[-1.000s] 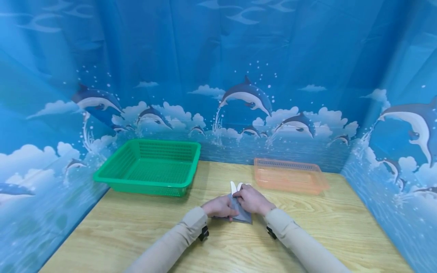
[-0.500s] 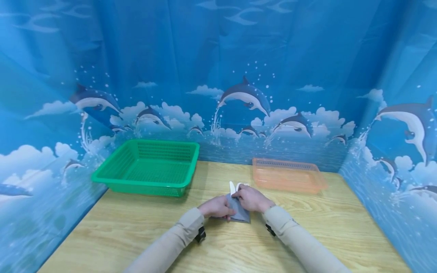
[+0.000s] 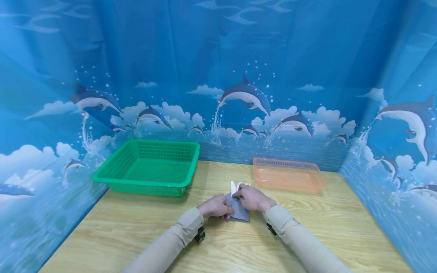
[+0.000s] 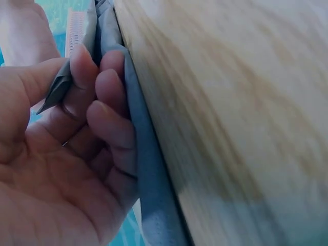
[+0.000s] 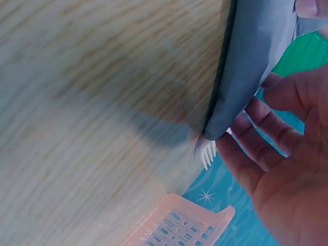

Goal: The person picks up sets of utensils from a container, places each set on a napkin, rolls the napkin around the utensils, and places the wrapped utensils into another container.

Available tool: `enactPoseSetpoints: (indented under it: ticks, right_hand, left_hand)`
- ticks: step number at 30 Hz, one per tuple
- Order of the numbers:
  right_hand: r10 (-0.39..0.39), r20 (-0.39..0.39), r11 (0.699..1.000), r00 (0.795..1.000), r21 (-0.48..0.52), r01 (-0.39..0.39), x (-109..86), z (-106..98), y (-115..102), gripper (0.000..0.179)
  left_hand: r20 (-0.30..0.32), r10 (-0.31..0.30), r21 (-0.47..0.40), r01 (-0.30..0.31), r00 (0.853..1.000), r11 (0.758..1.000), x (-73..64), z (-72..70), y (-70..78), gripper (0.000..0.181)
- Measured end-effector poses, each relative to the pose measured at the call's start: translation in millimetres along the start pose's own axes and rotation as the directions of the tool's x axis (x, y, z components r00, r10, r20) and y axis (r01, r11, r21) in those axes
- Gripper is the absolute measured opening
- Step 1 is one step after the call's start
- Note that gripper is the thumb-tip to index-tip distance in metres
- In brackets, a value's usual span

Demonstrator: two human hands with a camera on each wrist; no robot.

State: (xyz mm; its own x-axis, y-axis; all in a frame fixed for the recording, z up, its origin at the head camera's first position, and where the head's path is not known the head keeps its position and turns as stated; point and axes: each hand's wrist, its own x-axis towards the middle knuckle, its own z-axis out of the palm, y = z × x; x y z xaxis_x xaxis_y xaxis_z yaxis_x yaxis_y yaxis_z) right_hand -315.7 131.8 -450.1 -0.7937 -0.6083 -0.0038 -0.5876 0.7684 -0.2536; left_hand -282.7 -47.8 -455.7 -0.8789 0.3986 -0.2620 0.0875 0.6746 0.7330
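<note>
Cloth: A folded grey cloth [image 3: 241, 215] lies on the pale wooden counter [image 3: 341, 220] between two hands, its near edge towards the person.
Left hand: The left hand [image 3: 216, 206] has its grip closed, thumb and forefinger pinching a folded flap of the cloth while the other fingers curl against its side, apparently to stop the fold springing open.
Right hand: The right hand [image 3: 252, 198] reaches over the far end, its grip nearly closed, thumb and forefinger pinching the cloth's edge and the remaining fingers lying longer against it, seemingly to hold the layers snug around the cutlery.
Cutlery: A white knife [image 3: 233, 187] and a white fork [image 3: 247, 184] jut from the far end, pointing away from the person, probably so the cloth covers their lower parts; a white piece [image 3: 239, 186] between them is too covered by fingers to identify.
Containers: A green basket [image 3: 145, 183] stands at the back left and an orange tray [image 3: 288, 178] at the back right, both apart from the cloth, a placement that likely leaves the hands room.
Backdrop: A dolphin-print curtain [image 3: 218, 45] hangs behind the counter.
</note>
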Motion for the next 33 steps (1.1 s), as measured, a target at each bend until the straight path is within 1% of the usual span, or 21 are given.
enactPoseSetpoints:
  ticks: [3, 5, 8, 10, 16, 20, 25, 29, 33]
  right_hand:
    - [0.005, 0.008, 1.000, 1.000, 0.001, -0.005, -0.3, 0.6, 0.7, 0.033]
    - [0.001, 0.012, 1.000, 1.000, -0.002, -0.001, -0.2, 0.8, 0.8, 0.034]
    - [-0.006, 0.012, 1.000, 1.000, -0.002, 0.006, -0.2, 0.1, 0.1, 0.034]
    - [-0.011, 0.014, 1.000, 1.000, -0.005, 0.011, -0.3, -0.3, -0.3, 0.035]
    - [-0.014, 0.020, 1.000, 1.000, -0.001, 0.014, -1.9, -2.0, -0.6, 0.035]
    - [-0.006, 0.025, 1.000, 1.000, 0.005, 0.006, -2.2, -3.1, -0.4, 0.035]
    - [-0.020, 0.022, 1.000, 1.000, 0.001, 0.020, -2.1, -2.9, 0.1, 0.035]
    - [-0.027, 0.021, 1.000, 0.999, 0.012, 0.026, -2.6, -2.7, 0.1, 0.035]
    - [-0.023, 0.018, 1.000, 1.000, 0.022, 0.023, -2.7, -3.4, 0.1, 0.035]
  left_hand:
    - [-0.002, 0.018, 0.027, -0.018, 1.000, 0.999, -0.8, 0.8, 1.1, 0.037]
    - [-0.005, 0.050, 0.077, -0.049, 0.999, 0.996, -1.3, 0.8, 1.1, 0.037]
    - [0.000, 0.099, 0.159, -0.098, 0.995, 0.982, -1.3, -1.0, 0.2, 0.038]
    - [0.009, 0.110, 0.193, -0.110, 0.994, 0.975, -1.2, -2.5, -0.8, 0.038]
    - [0.038, 0.089, 0.151, -0.094, 0.995, 0.984, -0.2, -5.0, -2.8, 0.037]
    - [0.026, 0.080, 0.139, -0.082, 0.996, 0.987, 0.8, -4.8, -3.5, 0.036]
    - [0.008, 0.070, 0.121, -0.071, 0.997, 0.990, -0.4, -4.4, -4.0, 0.036]
    - [-0.003, 0.090, 0.109, -0.089, 0.996, 0.990, -1.4, -3.8, -4.2, 0.034]
    - [-0.012, 0.112, 0.128, -0.109, 0.994, 0.986, -1.1, -3.7, -4.9, 0.032]
